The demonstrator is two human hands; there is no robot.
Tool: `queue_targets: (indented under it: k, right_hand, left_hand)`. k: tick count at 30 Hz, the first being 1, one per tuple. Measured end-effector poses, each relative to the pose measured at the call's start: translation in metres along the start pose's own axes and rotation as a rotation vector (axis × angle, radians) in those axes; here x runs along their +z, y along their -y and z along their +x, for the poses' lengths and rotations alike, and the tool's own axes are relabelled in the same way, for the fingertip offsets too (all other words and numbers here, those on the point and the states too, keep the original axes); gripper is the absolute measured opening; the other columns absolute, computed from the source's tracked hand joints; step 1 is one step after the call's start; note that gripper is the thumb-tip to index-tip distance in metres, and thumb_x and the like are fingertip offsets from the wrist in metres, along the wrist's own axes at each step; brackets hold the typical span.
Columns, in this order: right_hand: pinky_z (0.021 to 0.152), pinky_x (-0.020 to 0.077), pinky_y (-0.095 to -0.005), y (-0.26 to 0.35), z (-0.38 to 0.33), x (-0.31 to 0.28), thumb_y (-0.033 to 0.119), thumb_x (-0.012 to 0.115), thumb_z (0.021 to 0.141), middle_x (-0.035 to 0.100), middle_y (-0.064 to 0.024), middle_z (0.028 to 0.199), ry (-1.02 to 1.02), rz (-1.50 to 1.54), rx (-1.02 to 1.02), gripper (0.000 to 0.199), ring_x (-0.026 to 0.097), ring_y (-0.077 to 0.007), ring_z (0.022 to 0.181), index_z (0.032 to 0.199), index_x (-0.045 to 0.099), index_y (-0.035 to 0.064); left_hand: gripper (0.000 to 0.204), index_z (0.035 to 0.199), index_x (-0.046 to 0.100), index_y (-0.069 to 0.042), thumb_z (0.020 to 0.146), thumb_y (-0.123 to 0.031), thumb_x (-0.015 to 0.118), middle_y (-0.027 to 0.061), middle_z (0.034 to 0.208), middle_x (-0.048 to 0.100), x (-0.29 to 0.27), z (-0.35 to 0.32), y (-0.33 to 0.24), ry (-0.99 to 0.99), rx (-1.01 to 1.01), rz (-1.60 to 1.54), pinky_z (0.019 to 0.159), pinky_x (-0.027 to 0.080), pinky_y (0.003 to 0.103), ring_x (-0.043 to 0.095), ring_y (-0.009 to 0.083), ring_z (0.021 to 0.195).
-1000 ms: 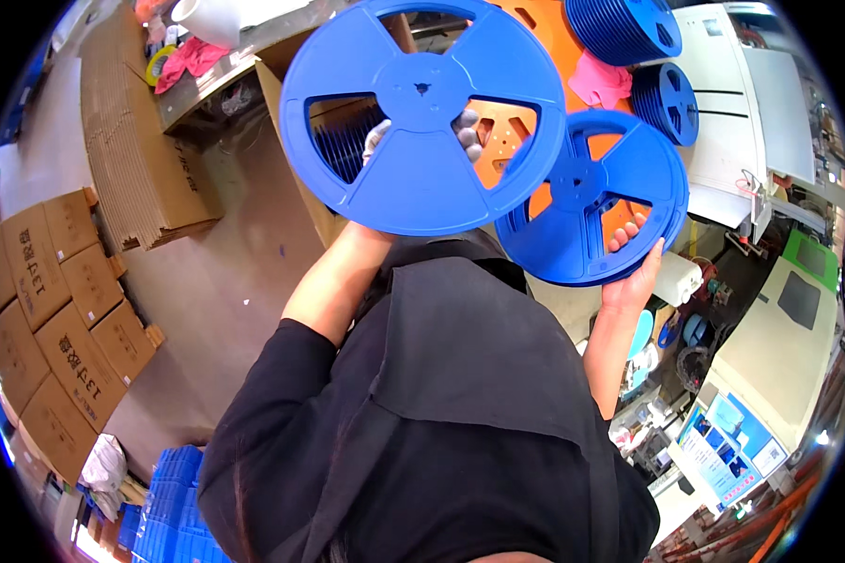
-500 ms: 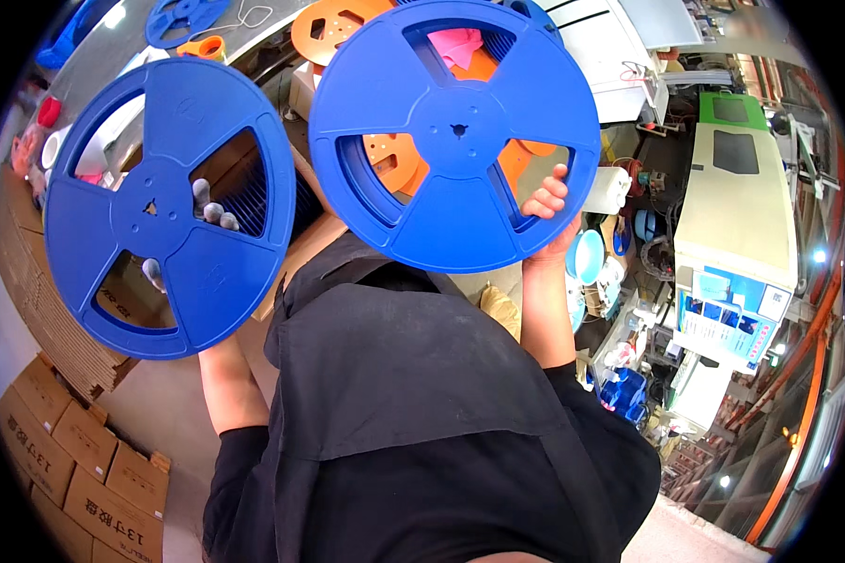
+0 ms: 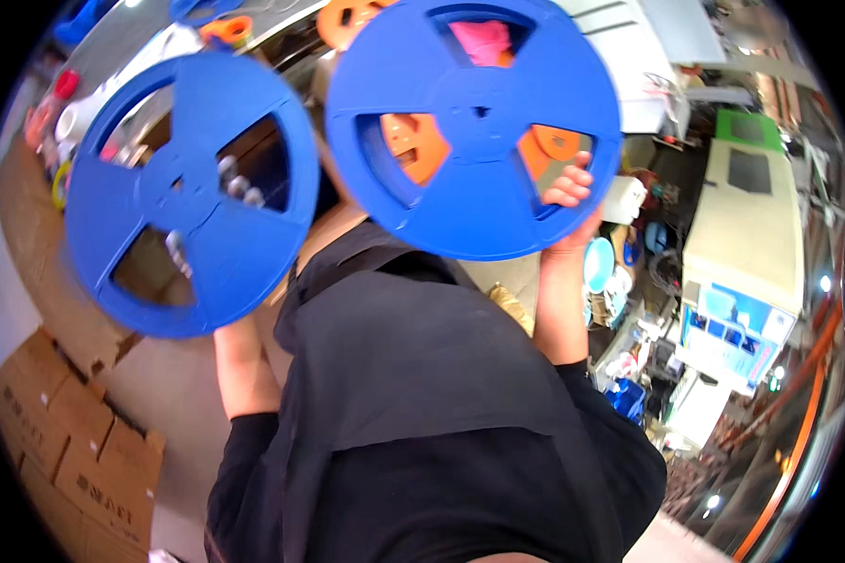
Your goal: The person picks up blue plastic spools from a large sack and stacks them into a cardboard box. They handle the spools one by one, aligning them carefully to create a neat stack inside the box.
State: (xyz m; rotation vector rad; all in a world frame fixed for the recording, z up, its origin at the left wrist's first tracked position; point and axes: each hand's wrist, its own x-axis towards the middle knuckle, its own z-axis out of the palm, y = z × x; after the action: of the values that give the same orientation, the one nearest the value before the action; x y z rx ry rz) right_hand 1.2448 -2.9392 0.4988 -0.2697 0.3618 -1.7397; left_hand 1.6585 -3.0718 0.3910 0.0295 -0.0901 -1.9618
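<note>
My left hand [image 3: 242, 188] is closed on a blue plastic reel [image 3: 174, 192], held up at the left. Its greyish-white covered fingertips show through two of the reel's openings; the rest is hidden behind the blue disc. A second blue reel [image 3: 479, 114] is raised at the upper middle. My right hand [image 3: 569, 186] grips that one at its lower right, with bare fingers curled through an opening near the rim. The two reels face me, side by side, with a narrow gap between them. Motion blurs the left reel slightly.
Orange reels [image 3: 413, 145] and a pink piece [image 3: 482, 42] show behind the right reel. A grey worktable [image 3: 131, 47] lies at the far left. Brown cartons [image 3: 84, 441] are stacked at the lower left. A cream-and-green machine [image 3: 742, 216] stands at the right.
Both reels have shifted a little up and to the right in the picture, along with my hands. The surroundings have shifted slightly too. Both grips stay the same.
</note>
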Motion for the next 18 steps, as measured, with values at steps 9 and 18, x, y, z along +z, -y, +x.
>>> queue_targets:
  k: [9, 18]
  right_hand:
    - [0.074, 0.0454, -0.0285, -0.025, 0.002, 0.018, 0.042, 0.062, 0.087, 0.051, -0.0036, 0.093, -0.221, -0.375, -0.099, 0.066, 0.052, -0.0140, 0.082, 0.133, 0.039, -0.0001]
    - [0.069, 0.0425, -0.0265, -0.116, 0.020, 0.036, 0.040, 0.070, 0.082, 0.048, 0.0001, 0.087, -0.229, -0.705, 0.094, 0.059, 0.048, -0.0120, 0.074, 0.121, 0.047, 0.0030]
  left_hand:
    - [0.081, 0.141, 0.027, 0.002, 0.084, -0.044, 0.061, 0.0173, 0.137, 0.042, 0.023, 0.019, 0.016, 0.137, -0.091, -0.216, 0.106, 0.040, 0.042, 0.048, 0.0304, 0.121]
    - [0.093, 0.138, 0.031, 0.004, 0.071, -0.040, 0.078, 0.0149, 0.129, 0.050, 0.037, 0.037, 0.049, 0.145, -0.113, -0.211, 0.107, 0.040, 0.041, 0.046, 0.0287, 0.124]
